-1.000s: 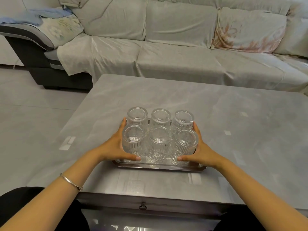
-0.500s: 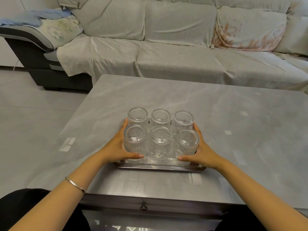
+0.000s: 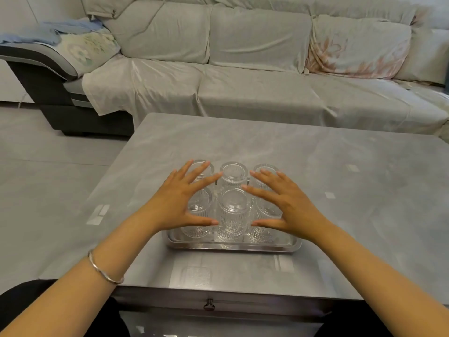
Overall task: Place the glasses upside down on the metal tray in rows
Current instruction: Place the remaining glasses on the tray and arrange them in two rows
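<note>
Several ribbed clear glasses [image 3: 232,210] stand upside down in two rows on the metal tray [image 3: 233,246], near the table's front edge. My left hand [image 3: 181,201] hovers over the left glasses, palm down, fingers spread, holding nothing. My right hand [image 3: 285,203] hovers the same way over the right glasses. Both hands partly hide the outer glasses; the two middle glasses show between them.
The tray rests on a grey marbled coffee table [image 3: 315,181] with a drawer knob [image 3: 209,306] at its front. A cloth-covered sofa [image 3: 243,76] runs behind the table. Grey tiled floor [image 3: 48,166] lies to the left.
Both hands have left the sides of the glass group and risen above it, fingers now spread over the glasses. The glasses and tray have stayed in place.
</note>
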`<state>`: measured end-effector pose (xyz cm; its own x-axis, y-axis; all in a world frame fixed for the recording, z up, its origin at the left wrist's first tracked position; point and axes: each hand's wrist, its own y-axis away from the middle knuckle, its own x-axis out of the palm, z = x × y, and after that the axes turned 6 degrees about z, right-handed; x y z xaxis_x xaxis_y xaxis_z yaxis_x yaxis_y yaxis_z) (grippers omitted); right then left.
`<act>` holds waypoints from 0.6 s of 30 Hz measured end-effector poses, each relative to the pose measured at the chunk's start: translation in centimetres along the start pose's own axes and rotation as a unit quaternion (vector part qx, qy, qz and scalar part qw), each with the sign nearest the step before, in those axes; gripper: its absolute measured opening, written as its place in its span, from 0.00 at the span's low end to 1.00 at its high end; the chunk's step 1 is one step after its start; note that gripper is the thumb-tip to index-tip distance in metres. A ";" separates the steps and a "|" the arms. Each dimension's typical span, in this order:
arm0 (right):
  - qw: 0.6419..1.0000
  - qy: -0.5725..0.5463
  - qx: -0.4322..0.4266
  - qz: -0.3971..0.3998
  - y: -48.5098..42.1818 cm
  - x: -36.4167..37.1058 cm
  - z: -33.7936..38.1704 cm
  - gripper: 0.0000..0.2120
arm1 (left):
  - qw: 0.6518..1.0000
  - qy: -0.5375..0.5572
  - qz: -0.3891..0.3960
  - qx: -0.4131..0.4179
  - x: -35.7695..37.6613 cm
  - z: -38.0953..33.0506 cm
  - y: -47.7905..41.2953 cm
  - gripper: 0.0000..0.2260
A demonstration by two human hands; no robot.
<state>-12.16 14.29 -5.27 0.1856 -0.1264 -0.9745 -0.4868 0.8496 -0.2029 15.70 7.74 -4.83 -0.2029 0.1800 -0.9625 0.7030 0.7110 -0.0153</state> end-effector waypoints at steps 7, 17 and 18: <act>0.999 0.031 -0.024 0.029 -0.5 1.5 0.7 0.30 | 0.996 -0.080 0.047 -0.008 1.7 0.0 -1.1 0.35; 0.999 0.045 -0.020 0.017 -0.5 1.8 0.5 0.28 | 0.997 -0.069 0.028 -0.008 2.0 -0.1 -1.1 0.33; 0.999 0.045 -0.016 0.025 -0.5 1.7 0.6 0.28 | 0.997 -0.073 0.030 -0.010 1.9 -0.1 -1.1 0.33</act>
<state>-11.09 13.91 -6.74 0.0840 -0.1314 -0.9878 -0.5208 0.8393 -0.1559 14.46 7.37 -6.63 -0.0583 0.1220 -0.9908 0.6969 0.7156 0.0471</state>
